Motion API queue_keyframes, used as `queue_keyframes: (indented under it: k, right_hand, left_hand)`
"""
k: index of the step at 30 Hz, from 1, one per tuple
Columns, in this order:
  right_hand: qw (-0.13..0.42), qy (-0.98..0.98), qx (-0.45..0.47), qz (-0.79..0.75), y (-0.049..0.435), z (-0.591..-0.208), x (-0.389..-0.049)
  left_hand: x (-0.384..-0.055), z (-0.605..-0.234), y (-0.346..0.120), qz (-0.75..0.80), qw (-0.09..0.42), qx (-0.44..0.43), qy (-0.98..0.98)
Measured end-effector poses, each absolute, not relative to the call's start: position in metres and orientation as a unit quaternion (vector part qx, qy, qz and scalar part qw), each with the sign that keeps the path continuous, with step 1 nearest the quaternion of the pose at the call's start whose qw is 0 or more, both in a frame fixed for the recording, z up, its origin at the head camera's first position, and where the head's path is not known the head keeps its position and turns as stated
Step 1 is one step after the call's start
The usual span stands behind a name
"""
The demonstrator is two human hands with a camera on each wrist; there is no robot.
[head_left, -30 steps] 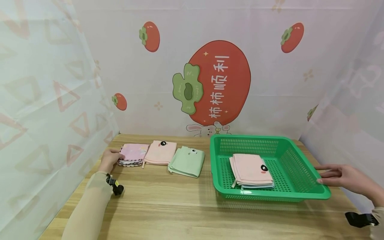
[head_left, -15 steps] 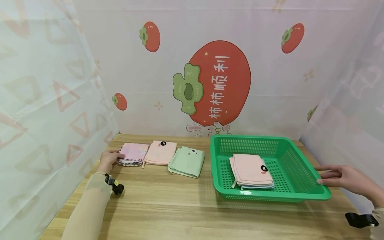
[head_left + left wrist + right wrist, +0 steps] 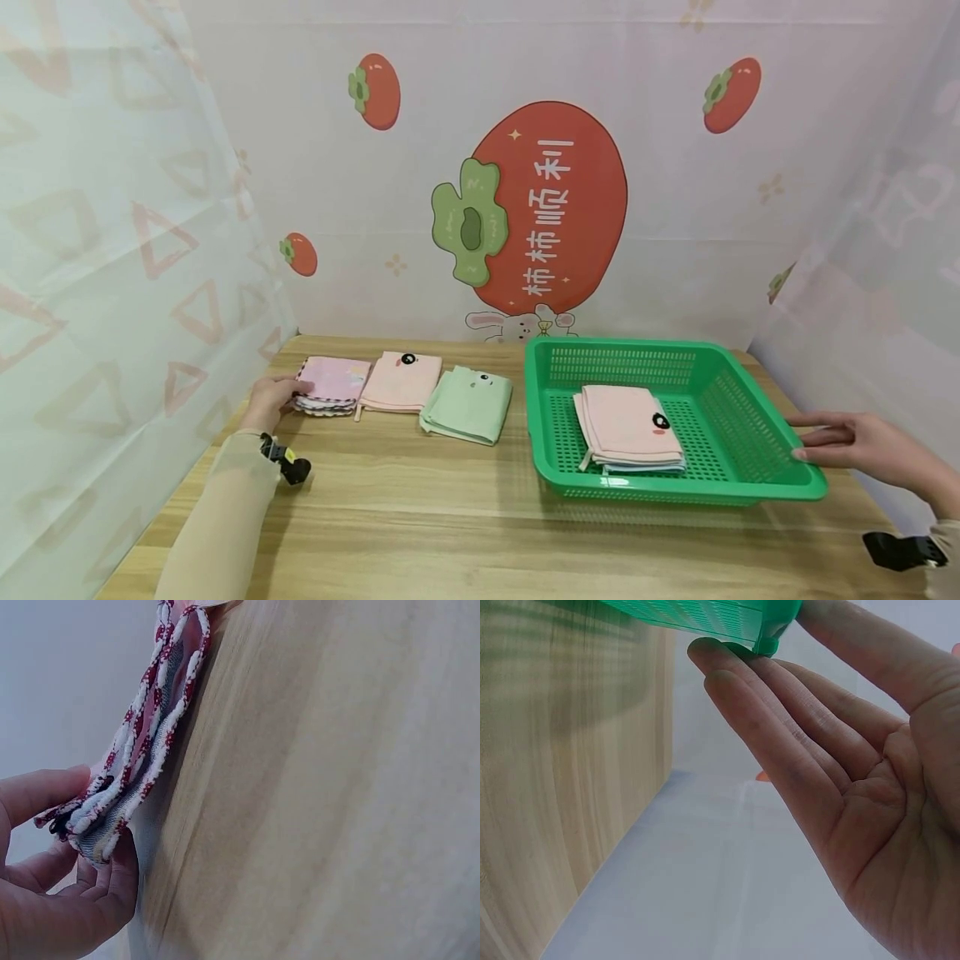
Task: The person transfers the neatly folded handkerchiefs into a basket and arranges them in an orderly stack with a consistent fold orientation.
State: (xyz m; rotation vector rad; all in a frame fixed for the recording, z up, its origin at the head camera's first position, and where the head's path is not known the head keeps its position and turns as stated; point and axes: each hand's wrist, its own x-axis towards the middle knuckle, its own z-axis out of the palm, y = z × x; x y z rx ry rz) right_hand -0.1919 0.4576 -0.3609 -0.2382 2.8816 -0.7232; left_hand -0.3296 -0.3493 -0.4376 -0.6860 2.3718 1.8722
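Observation:
At the far left of the table, my left hand (image 3: 273, 402) pinches the near-left edge of a folded pink towel (image 3: 335, 379) with a checkered trim. In the left wrist view, the thumb lies above the towel's layered edge (image 3: 142, 742) and the fingers beneath it. A folded peach towel (image 3: 402, 382) and a folded green towel (image 3: 467, 405) lie to its right. My right hand (image 3: 862, 446) holds the right rim of a green plastic basket (image 3: 765, 408), thumb and extended fingers at the rim (image 3: 769, 634). Another peach towel (image 3: 626, 421) lies inside, over a light-blue one (image 3: 645, 468).
The wooden table (image 3: 420, 517) carries everything and extends toward the front. A printed cloth (image 3: 660, 275) hangs behind it, with pale cloth at the left and right sides. Beyond the green towel stands the basket's left wall, a short gap away.
My left hand has shifted very slightly left, and the pink towel's edge with it. The right hand, the basket and the other towels have stayed put.

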Motion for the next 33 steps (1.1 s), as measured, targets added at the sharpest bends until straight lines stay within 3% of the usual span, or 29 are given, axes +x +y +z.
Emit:
queue_keyframes:
  k: [12, 33]
  right_hand:
    - [0.084, 0.965, -0.073, -0.238, 0.457, -0.36, -0.191]
    - [0.084, 0.964, -0.075, -0.24, 0.456, -0.358, -0.19]
  left_hand:
    - [-0.329, -0.435, -0.35, 0.592, 0.034, -0.202, 0.78]
    - [-0.324, -0.425, -0.349, 0.589, 0.009, -0.18, 0.788]
